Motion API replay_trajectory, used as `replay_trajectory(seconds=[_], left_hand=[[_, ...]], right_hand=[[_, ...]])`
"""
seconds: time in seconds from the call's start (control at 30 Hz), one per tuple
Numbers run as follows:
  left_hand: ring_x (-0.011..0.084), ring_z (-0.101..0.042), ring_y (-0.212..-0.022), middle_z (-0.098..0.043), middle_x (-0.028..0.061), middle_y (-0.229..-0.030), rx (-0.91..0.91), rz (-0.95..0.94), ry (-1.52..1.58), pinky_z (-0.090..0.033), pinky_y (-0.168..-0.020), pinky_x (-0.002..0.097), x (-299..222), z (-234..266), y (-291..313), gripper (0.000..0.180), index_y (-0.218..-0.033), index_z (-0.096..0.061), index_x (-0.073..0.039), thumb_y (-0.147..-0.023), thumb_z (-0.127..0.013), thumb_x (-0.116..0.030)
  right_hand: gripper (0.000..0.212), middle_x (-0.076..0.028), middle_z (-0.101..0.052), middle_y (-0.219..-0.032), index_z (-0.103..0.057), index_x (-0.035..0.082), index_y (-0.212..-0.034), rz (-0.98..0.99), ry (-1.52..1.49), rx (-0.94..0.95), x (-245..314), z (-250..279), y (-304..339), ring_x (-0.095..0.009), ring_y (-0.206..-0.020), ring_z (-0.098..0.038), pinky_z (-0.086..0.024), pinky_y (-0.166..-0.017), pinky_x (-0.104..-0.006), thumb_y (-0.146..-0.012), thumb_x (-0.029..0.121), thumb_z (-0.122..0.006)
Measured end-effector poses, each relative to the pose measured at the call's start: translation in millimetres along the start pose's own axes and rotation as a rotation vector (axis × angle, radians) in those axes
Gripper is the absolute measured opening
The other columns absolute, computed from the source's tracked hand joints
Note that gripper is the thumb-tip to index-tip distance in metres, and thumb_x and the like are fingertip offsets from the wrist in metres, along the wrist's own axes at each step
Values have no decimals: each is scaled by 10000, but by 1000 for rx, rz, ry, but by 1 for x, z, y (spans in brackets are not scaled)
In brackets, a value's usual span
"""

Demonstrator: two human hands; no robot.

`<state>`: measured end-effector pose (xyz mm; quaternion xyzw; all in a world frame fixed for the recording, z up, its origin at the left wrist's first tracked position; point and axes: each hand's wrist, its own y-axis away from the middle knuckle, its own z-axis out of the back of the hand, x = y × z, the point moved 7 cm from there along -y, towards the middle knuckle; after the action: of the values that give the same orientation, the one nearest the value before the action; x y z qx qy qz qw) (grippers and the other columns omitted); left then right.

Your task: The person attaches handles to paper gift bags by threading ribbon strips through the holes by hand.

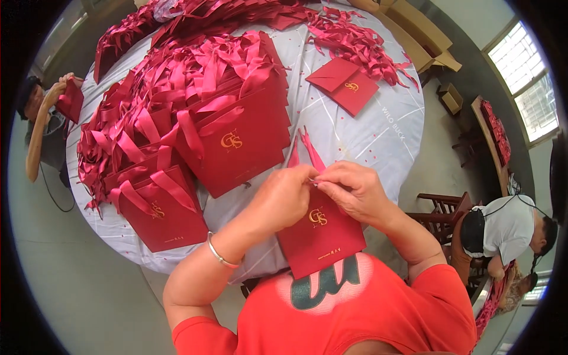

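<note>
A red paper gift bag (pixel 322 245) with a gold emblem lies flat at the table's near edge, its bottom against my red shirt. At its top edge, my left hand (pixel 285 192) and my right hand (pixel 355 186) meet with fingertips pinched together. Between them is an end of pink-red ribbon (pixel 311 151); its loose lengths stick out beyond my fingers. The fingers hide the exact spot where ribbon and bag meet. Left of my hands, overlapping rows of red bags with ribbon handles (pixel 248 142) fill much of the table.
A folded red bag (pixel 358 97) and a heap of loose ribbons (pixel 361 47) lie on the far right of the white tablecloth (pixel 378 148). Across on the left, a person (pixel 44 118) holds a red bag. Another person (pixel 509 228) bends over at the right. A cardboard box (pixel 423 32) stands beyond.
</note>
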<state>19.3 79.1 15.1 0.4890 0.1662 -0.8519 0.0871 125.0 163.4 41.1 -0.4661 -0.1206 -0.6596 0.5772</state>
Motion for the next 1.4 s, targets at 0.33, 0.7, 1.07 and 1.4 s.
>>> replay_trajectory(seconds=[0.33, 0.7, 1.07, 1.4], left_hand=[[84, -560, -496, -681, 79, -854, 432, 436, 391, -446, -448, 235, 17, 13, 4, 225, -1122, -602, 66, -910, -535, 29], [74, -603, -567, -624, 14, -779, 507, 563, 437, -417, -509, 217, 32, 8, 9, 159, -1072, -619, 24, -944, -528, -3], [53, -532, -584, -589, -13, -766, 510, 549, 531, -399, -534, 218, 40, 0, 9, 134, -1051, -604, 0, -949, -518, 10], [46, -469, -588, -552, -33, -761, 505, 532, 564, -382, -543, 220, 35, 0, 9, 144, -1048, -602, -10, -943, -507, 19]], right_hand=[[96, -115, -658, -793, -700, 8, -879, -32, 157, 7, -3, 11, 1, -245, -727, -650, -506, -625, -321, -798, -5, -750], [158, -103, -670, -781, -735, 17, -892, -8, 108, -131, -2, 20, 8, -206, -725, -657, -512, -619, -302, -748, 12, -801], [143, -82, -647, -721, -690, 23, -783, 189, 146, -8, 15, -1, 8, -209, -620, -643, -499, -519, -305, -698, 0, -804], [136, -56, -625, -736, -686, 56, -764, 293, 320, 48, 34, -9, 9, -209, -632, -640, -512, -527, -317, -690, 33, -798]])
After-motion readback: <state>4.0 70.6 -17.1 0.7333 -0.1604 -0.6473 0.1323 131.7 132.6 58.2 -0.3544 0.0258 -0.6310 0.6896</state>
